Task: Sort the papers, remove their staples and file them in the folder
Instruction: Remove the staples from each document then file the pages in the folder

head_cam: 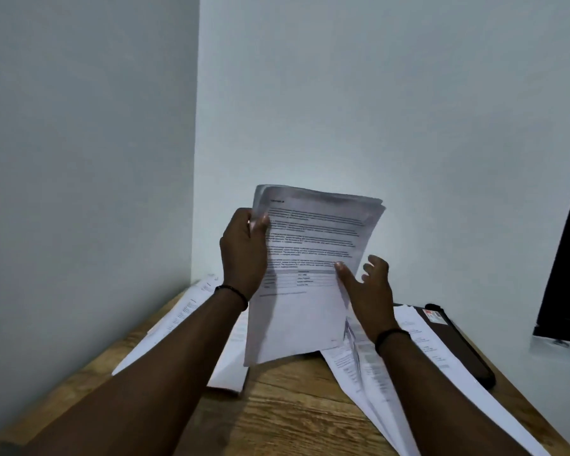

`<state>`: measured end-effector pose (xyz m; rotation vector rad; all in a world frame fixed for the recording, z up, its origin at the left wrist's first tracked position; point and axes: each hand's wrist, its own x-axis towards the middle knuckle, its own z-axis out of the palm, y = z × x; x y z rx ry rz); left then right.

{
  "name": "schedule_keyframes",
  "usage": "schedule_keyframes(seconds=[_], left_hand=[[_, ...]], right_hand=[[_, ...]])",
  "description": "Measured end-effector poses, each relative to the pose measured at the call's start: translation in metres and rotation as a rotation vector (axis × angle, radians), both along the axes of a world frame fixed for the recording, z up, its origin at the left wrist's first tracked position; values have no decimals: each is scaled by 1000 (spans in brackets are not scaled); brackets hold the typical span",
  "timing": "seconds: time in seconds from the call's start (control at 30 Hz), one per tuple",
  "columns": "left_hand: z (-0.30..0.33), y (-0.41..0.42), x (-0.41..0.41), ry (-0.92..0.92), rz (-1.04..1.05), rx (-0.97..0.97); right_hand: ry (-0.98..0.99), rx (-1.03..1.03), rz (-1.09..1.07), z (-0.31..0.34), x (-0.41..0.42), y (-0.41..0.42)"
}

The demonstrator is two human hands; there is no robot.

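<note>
Wooden table (287,409) in a corner; left hand (244,255) grips blurred papers (310,258), right hand (369,291) loosely spread at their edge, hiding sheets (359,366) beneath.

Light: dim, cool and even, brightest on the far wall (375,110).
Shadows: soft, under the forearms on the near table (293,406).
Focus: soft; print on the held papers (310,258) smeared, perhaps motion blur.
Edges: wide-angle bending, right side.

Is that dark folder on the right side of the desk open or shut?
Shut, as far as it shows. The dark folder lies flat on the desk with its cover down, partly under loose papers.
</note>
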<state>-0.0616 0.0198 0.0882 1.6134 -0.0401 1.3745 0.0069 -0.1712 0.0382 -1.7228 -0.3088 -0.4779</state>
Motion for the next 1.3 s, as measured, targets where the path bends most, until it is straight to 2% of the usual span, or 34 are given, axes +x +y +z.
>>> schedule_keyframes(seconds=[0.07,0.23,0.33,0.53,0.77,0.97,1.03,1.1,1.2,1.3], left_hand=[[12,15,-9,13,-53,-61],[28,39,-35,85,-347,-300],[16,43,-44,193,-469,-344],[5,48,-49,186,-450,-430],[37,61,-62,34,-339,-413],[46,92,-67,38,-574,-561],[43,94,-66,50,-648,-593],[38,88,-63,90,-659,-570],[31,66,-60,204,-562,-520],[21,46,-50,294,-489,-561]], right_hand=[[7,72,69,18,-4,6],[-108,110,-18,40,-26,24],[-87,157,-17,45,-36,30],[-104,160,-25,48,-47,27],[-140,-136,-355,53,-48,2],[-119,-304,-412,51,-47,-10],[-118,-316,-390,53,-50,-10],[-101,-240,-301,56,-52,-7],[-16,-41,-65,59,-56,4],[40,93,161,60,-63,10]])
